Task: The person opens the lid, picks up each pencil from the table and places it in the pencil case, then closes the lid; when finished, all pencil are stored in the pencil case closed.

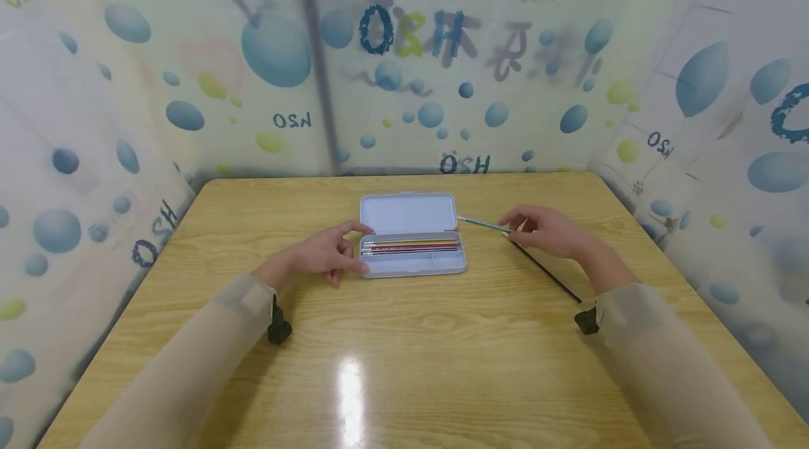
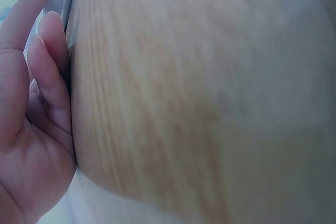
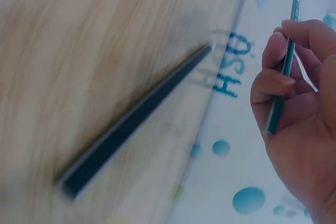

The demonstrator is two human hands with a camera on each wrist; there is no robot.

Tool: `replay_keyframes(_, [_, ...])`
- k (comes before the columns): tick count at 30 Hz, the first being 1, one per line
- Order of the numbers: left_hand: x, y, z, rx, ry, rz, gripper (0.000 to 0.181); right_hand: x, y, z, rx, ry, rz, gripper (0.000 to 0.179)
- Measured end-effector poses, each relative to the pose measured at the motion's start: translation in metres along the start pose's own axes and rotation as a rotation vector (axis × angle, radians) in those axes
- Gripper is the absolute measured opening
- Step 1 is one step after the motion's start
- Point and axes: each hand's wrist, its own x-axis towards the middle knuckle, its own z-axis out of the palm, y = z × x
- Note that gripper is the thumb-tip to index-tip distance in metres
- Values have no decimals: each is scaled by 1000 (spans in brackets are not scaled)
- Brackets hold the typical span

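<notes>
A pale blue pencil case (image 1: pixel 398 266) lies on the table with its lid (image 1: pixel 407 211) folded back. Several pencils (image 1: pixel 413 246), yellow, red and dark, lie side by side in its rear compartment. At the case's left end, my left hand (image 1: pixel 322 250) holds it between thumb and index finger, the other fingers bent beneath. My right hand (image 1: pixel 546 231) pinches a green pencil (image 3: pixel 294 19) to the right of the case, its far end pointing at the lid's side. Below that hand, a black pencil (image 1: pixel 546 272) lies slantwise on the table.
The wooden table (image 1: pixel 404 350) meets patterned fabric walls (image 1: pixel 404 119) at the back and both sides. A small compartment (image 1: pixel 448 261) sits at the case's front right. Dark wrist devices (image 1: pixel 278 322) show at both cuffs.
</notes>
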Motion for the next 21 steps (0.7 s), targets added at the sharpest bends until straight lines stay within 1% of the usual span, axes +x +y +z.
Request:
replay_keyframes(4, [1, 0, 0, -4, -4, -2, 87, 11, -9, 8, -1, -4, -33, 21])
replay_keyframes(13, [2, -2, 0, 7, -2, -5, 87, 33, -29, 29, 2, -18, -53, 18])
replay_keyframes(21, [2, -2, 0, -1, 0, -10, 87, 54, -47, 45, 3, -29, -57, 19])
